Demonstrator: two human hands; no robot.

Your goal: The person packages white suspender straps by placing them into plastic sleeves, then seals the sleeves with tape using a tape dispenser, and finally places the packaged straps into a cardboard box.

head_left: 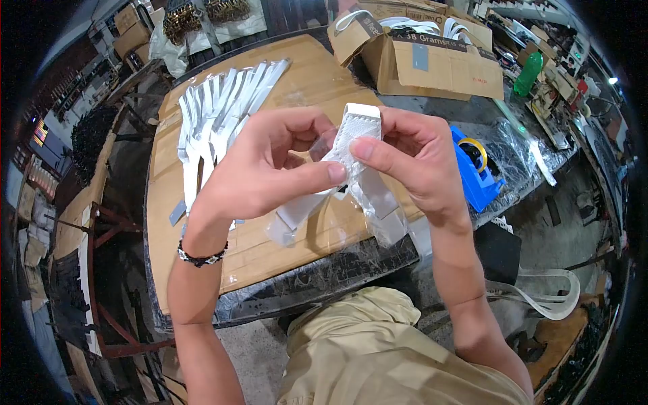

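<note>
Both hands meet over the table around a white stitched strap (358, 138), which is folded at its top. My left hand (270, 162) pinches its lower left side, thumb on the front. My right hand (412, 152) grips the upper right side, thumb pressed on the face and fingers behind. Below the hands the strap's ends hang down in clear plastic film (386, 212). Behind my left hand, a fanned bundle of white straps (219, 111) lies on the brown cardboard sheet (317, 77).
An open cardboard box (439, 71) with white straps stands at the back. Right of my right hand is a blue tape dispenser (476, 179). Farther right stands a green bottle (528, 74). A white looped strap (563, 297) hangs low at the right.
</note>
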